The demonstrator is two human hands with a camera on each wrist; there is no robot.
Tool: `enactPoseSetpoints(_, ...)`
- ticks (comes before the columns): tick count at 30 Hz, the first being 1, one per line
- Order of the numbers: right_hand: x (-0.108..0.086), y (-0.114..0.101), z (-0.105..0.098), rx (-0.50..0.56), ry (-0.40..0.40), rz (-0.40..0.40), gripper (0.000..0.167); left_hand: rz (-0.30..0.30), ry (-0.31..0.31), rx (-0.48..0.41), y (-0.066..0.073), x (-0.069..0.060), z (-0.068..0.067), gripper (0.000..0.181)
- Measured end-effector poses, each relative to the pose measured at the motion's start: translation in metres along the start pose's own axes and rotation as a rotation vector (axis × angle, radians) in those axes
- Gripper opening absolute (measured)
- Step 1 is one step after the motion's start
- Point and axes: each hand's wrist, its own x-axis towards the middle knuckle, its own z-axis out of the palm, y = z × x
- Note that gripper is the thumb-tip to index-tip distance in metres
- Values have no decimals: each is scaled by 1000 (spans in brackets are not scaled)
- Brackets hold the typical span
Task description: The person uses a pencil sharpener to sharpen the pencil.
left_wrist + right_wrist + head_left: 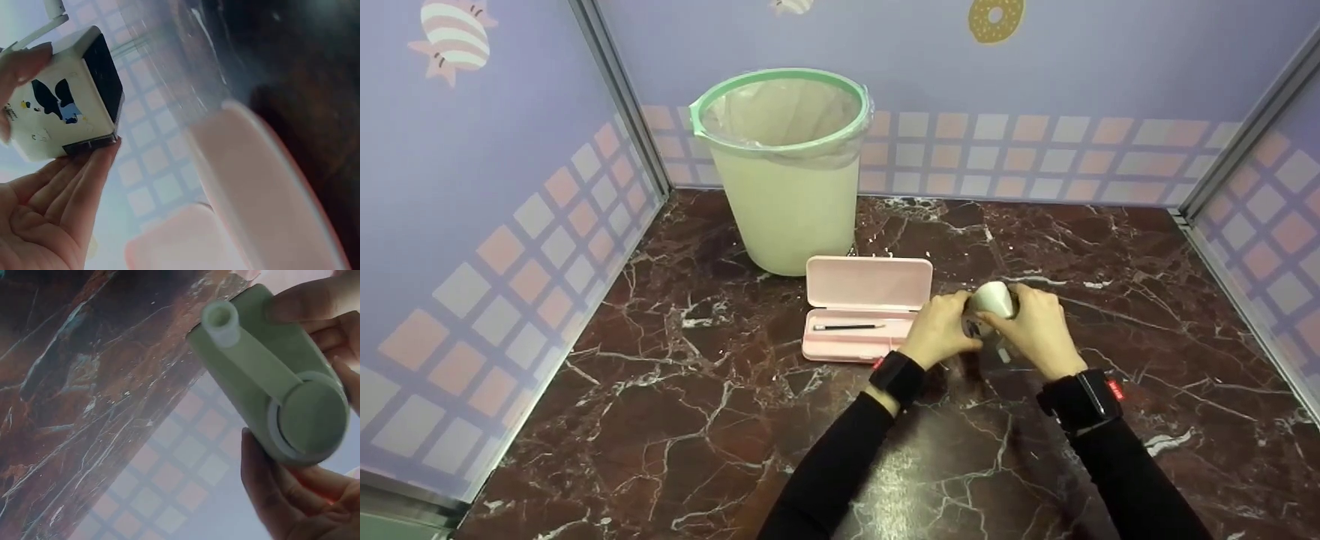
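Both hands grip a cream hand-crank pencil sharpener [994,300] above the table, right of the pink pencil case. In the left wrist view, the sharpener [67,104] shows a dark cartoon print and a dark base, with the fingers of my left hand [53,205] against that base. My right hand [1039,330] holds the other side. The crank handle [261,365] and its round hub face the right wrist camera. Beside my left hand [941,326], the open pencil case [870,281] holds a black pencil [849,327].
A pale green bin [795,202] with a clear liner stands behind the case. White crumbs lie on the dark marbled table [697,450] near it. A small pale piece [1003,355] lies below the hands. Patterned panels [1035,97] enclose the back and sides.
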Motion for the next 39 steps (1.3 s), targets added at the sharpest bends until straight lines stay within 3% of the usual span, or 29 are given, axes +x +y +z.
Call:
enactPoseSetpoints(7, -3, 1, -10, 82, -86, -168, 42, 4, -30, -154, -16, 2, -8, 71)
enactPoseSetpoints(12, -4, 6, -14, -12, -149, -348, 79, 20, -84, -241, -25, 2, -15, 68)
enactPoseSetpoints(14, -3, 8, -12, -82, -138, -446, 89, 31, -109, -262, -27, 2, -17, 67)
enactPoseSetpoints(17, -1, 10, -9, -169, -116, -569, 85, 51, -143, -286, -28, 2, -19, 67)
enactPoseSetpoints(20, 1, 10, -6, -208, -96, -655, 71, 69, -175, -300, -28, 3, -19, 68)
enactPoseSetpoints(24, 2, 9, -6, -225, -123, -688, 62, 93, -215, -330, -31, 3, -18, 69)
enactPoseSetpoints(30, 0, 9, -10, -255, -183, -628, 67, 155, -254, -430, -37, 3, -23, 69)
enactPoseSetpoints(39, 2, 6, -16, -333, -133, -535, 56, 160, -318, -500, -36, -1, -37, 66)
